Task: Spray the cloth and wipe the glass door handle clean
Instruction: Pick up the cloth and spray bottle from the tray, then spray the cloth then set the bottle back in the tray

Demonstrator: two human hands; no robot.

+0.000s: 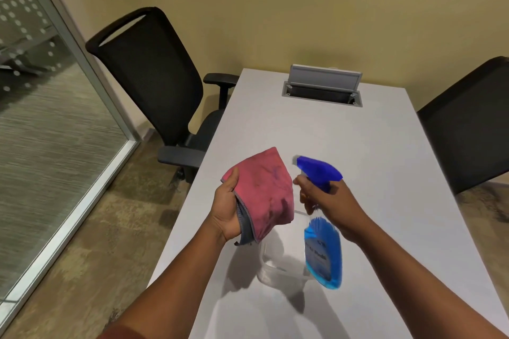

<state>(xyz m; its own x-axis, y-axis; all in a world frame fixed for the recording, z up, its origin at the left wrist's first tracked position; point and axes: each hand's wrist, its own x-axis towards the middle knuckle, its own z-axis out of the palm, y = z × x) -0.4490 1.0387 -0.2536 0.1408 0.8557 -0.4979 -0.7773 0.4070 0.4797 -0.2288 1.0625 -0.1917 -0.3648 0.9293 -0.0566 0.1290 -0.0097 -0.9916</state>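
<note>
Above table (371,173): cloth (264,190) in left hand (227,210), just left of spray bottle (322,228) in right hand (330,198); chairs flanking.

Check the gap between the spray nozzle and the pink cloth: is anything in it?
Nothing: in the head view only bare white table shows between the spray bottle nozzle and the pink cloth.
</note>
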